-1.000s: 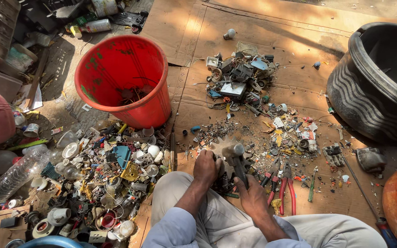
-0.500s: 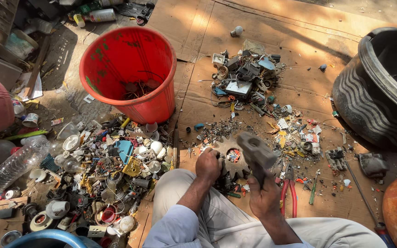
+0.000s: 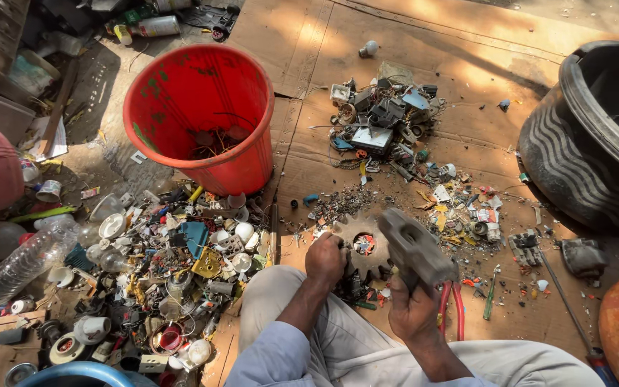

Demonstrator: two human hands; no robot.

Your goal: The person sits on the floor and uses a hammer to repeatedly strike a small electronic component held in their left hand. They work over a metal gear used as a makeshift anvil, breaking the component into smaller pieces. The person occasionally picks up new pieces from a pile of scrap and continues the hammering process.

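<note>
Fingers of the left hand (image 3: 325,259) curl down onto a small piece at the edge of a grey toothed gear (image 3: 364,244) lying flat on the cardboard (image 3: 467,64); what they pinch is too small to tell. Left of that hand lies a heap of mixed scrap (image 3: 166,279), bulbs, caps and wire bits, with a clear plastic bottle (image 3: 19,261) at its far left and a red bucket (image 3: 198,115) standing above it. Right of the gear, the right hand (image 3: 413,312) is clamped around a heavy grey metal block (image 3: 413,247), raised and tilted over the gear. Red-handled pliers (image 3: 453,308) lie just beside that hand. Further right stands a black ribbed tub (image 3: 582,165).
</note>
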